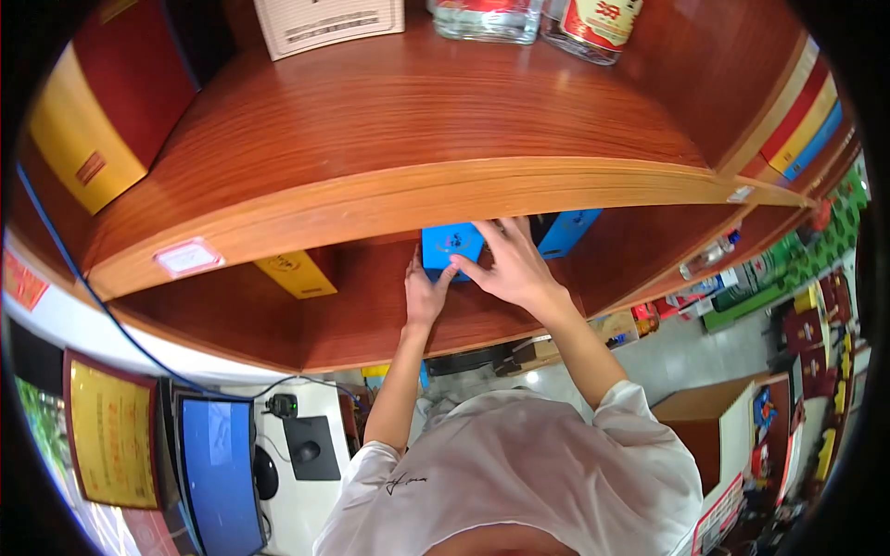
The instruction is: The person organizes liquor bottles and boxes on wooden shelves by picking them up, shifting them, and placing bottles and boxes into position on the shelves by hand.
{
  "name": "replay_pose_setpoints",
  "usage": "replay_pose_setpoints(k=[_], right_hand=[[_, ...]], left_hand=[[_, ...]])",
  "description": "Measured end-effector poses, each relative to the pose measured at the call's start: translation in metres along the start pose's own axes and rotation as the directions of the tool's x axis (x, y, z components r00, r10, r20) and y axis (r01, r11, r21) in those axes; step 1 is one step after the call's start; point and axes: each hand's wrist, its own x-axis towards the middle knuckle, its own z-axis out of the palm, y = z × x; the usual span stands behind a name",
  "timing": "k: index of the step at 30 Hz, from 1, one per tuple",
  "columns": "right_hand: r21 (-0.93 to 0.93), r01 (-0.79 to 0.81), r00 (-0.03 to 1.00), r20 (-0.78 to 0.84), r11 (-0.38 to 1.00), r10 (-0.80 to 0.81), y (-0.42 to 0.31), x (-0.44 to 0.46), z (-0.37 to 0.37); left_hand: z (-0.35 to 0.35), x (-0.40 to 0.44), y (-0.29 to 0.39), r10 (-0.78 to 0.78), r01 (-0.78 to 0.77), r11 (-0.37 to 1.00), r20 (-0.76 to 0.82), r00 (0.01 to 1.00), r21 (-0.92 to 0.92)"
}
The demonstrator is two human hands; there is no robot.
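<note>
A small blue box with dark printing stands on the lower shelf, under the edge of the shelf above. My left hand is closed against its left side, the thumb at the lower front. From the right, my right hand grips the same box, thumb on its front and fingers reaching over its right side; the fingertips are partly lost in shadow. Further right on that shelf is another blue box, apart from my hands. A yellow box sits to the left.
The upper shelf's thick front edge runs just above my hands. Glass bottles and a white box stand on that shelf. At lower left, a desk holds a monitor. A cardboard box is at lower right.
</note>
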Motion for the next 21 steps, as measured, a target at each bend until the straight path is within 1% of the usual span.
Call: replay_pose_setpoints(k=[1,3,4,6,7,9,11,14,15,16,17,18,19,20,21], right_hand=[[0.08,-0.037,0.998,-0.045,0.996,0.04,0.009,-0.014,-0.004],[0.035,-0.088,0.992,-0.089,0.996,0.091,0.027,-0.033,-0.017],[-0.007,-0.118,0.989,-0.094,0.993,0.117,0.039,-0.038,-0.023],[0.039,-0.24,0.97,-0.041,0.97,0.241,0.056,-0.035,-0.031],[0.071,-0.3,0.953,-0.015,0.951,0.302,0.065,-0.03,-0.031],[0.322,-0.448,0.893,0.121,0.834,0.433,0.088,-0.014,-0.018],[0.333,-0.535,0.845,0.221,0.776,0.488,0.1,0.007,-0.006],[0.138,-0.352,0.935,0.025,0.926,0.352,0.146,0.016,0.041],[0.096,-0.385,0.922,-0.014,0.918,0.388,0.14,0.019,0.041],[0.06,-0.416,0.906,-0.055,0.907,0.42,0.133,0.02,0.042],[0.097,-0.44,0.876,-0.172,0.893,0.45,0.115,0.019,0.035],[0.112,-0.445,0.874,-0.162,0.889,0.458,0.113,0.018,0.034],[0.125,-0.454,0.87,-0.15,0.882,0.469,0.113,0.014,0.03],[0.138,-0.469,0.864,-0.136,0.873,0.485,0.113,0.007,0.026],[0.1,-0.354,0.905,-0.216,0.93,0.368,0.112,-0.001,0.024]], left_hand=[[0.004,0.007,0.003,-0.031,0.033,0.996,0.025,0.999,-0.079],[0.011,0.014,-0.007,0.03,-0.03,0.999,-0.005,1.0,-0.022],[0.015,0.014,-0.005,0.038,-0.039,0.999,-0.024,0.999,-0.038],[0.022,0.015,0.0,0.055,-0.059,0.996,-0.062,0.997,-0.067],[0.025,0.014,-0.002,0.052,-0.055,0.998,-0.094,0.994,-0.035],[0.027,0.009,-0.007,0.052,-0.05,0.999,-0.133,0.99,0.017],[0.03,0.005,-0.011,0.058,-0.051,0.998,-0.147,0.987,0.048],[0.024,-0.001,-0.011,0.078,-0.08,0.997,-0.113,0.991,-0.006],[0.019,-0.004,-0.005,0.065,-0.064,0.998,-0.087,0.994,0.021],[0.018,-0.005,-0.009,0.101,-0.099,0.995,-0.102,0.99,0.022],[0.021,-0.004,-0.017,0.135,-0.133,0.991,-0.116,0.984,0.024],[0.023,-0.004,-0.025,0.169,-0.167,0.986,-0.128,0.977,0.027],[0.021,-0.006,-0.022,0.116,-0.114,0.993,-0.095,0.989,0.032],[0.019,-0.01,-0.02,0.091,-0.095,0.994,-0.095,0.991,-0.047],[0.018,-0.014,-0.018,0.065,-0.077,0.989,-0.093,0.994,-0.129]])
